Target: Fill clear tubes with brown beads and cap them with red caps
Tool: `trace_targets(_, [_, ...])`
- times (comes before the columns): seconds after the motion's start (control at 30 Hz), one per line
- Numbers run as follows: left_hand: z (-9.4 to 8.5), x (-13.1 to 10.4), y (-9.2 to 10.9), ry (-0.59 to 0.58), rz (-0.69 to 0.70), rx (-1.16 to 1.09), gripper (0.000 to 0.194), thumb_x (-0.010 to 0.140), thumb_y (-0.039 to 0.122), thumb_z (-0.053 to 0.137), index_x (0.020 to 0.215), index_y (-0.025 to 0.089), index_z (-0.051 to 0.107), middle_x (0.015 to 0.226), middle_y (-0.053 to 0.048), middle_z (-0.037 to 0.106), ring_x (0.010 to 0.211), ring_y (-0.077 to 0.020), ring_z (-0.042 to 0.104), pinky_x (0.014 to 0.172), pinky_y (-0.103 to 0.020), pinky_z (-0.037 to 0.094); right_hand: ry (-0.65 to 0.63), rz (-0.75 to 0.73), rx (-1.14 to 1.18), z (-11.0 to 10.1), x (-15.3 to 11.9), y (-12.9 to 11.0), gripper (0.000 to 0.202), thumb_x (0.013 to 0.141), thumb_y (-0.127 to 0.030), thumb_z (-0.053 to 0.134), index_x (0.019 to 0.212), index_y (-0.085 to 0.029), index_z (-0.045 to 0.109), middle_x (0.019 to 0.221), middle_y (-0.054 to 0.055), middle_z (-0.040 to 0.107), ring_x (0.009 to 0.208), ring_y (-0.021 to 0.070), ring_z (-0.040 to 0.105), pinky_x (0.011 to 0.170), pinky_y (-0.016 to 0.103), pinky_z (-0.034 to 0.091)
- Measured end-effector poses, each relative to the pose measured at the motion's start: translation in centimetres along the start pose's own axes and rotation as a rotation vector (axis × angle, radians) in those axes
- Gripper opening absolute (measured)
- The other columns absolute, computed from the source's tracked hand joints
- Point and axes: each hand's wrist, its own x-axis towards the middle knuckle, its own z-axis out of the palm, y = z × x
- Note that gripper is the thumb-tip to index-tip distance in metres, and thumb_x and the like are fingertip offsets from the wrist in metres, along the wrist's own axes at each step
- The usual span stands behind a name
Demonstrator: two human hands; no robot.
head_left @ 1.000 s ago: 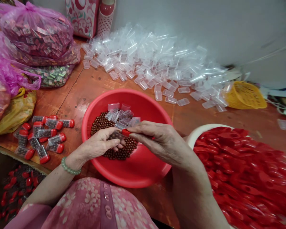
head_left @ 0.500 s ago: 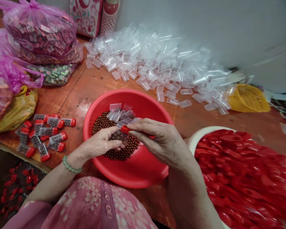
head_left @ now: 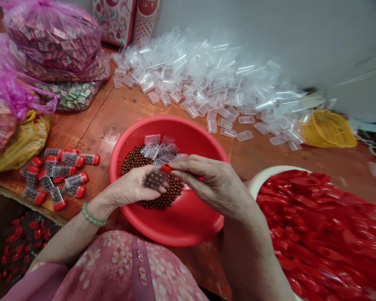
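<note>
Over the red basin (head_left: 138, 221), my left hand (head_left: 133, 186) holds a clear plastic case (head_left: 155, 179) filled with small dark balls between thumb and fingers. My right hand (head_left: 209, 179) pinches a red cap (head_left: 167, 169) at the upper right end of that case. Whether the cap is fully seated cannot be made out. Beneath the hands, brown beads (head_left: 133, 161) lie in the basin, with several clear cases (head_left: 166, 152) on top. To the left, several filled cases with red caps (head_left: 62, 171) lie on the table.
A heap of clear cases (head_left: 200, 79) spreads along the back of the wooden table (head_left: 97, 119). At right stand a white tub (head_left: 257, 179) of red caps and a yellow basket (head_left: 329, 129). Filled bags (head_left: 56, 42) sit at left. More capped cases (head_left: 25, 242) lie below the left table edge.
The held case has turned so its broad, bead-filled face shows more clearly. The red cap and my right fingers have shifted slightly right.
</note>
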Motion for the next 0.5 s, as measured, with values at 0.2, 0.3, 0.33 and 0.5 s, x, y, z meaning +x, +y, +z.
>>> trace_targets(0.2, [0.0,0.0,-0.1,0.016,-0.026,-0.065,0.031,0.074,0.010,0.065,0.104,0.014,0.058,0.095,-0.004,0.065,0.081,-0.0122,0.062,0.078,-0.029,0.049,-0.056,-0.031,-0.029,-0.7,0.1,-0.2,0.016,0.092,-0.018,0.058,0.097,-0.016,0.074,0.086,0.007,0.073,0.077,0.0153,0.069,0.069,0.025,0.053])
trace_targets(0.3, [0.0,0.1,-0.1,0.000,-0.027,-0.072,0.031,0.075,0.009,0.065,0.105,0.014,0.058,0.093,-0.004,0.065,0.082,-0.0117,0.062,0.079,-0.028,0.049,-0.069,-0.019,-0.040,-1.1,0.0,-0.4,0.017,0.092,-0.018,0.058,0.098,-0.016,0.074,0.081,0.005,0.070,0.070,0.0124,0.065,0.064,0.023,0.050])
trace_targets(0.33, [-0.1,0.1,-0.1,-0.002,-0.027,-0.071,0.032,0.076,0.009,0.065,0.106,0.014,0.058,0.093,-0.004,0.064,0.083,-0.0116,0.061,0.079,-0.028,0.048,-0.071,-0.015,-0.045,-1.2,0.0,-0.4,0.017,0.092,-0.018,0.058,0.098,-0.016,0.074,0.080,0.004,0.069,0.069,0.0117,0.064,0.063,0.023,0.050])
trace_targets(0.5, [0.0,0.1,-0.2,0.012,-0.016,-0.070,0.031,0.078,0.012,0.065,0.109,0.013,0.058,0.093,-0.003,0.063,0.083,-0.0110,0.061,0.080,-0.027,0.048,-0.085,-0.018,-0.072,-1.7,-0.3,-0.4,0.017,0.092,-0.018,0.058,0.098,-0.016,0.074,0.079,0.004,0.068,0.066,0.0111,0.063,0.061,0.022,0.049])
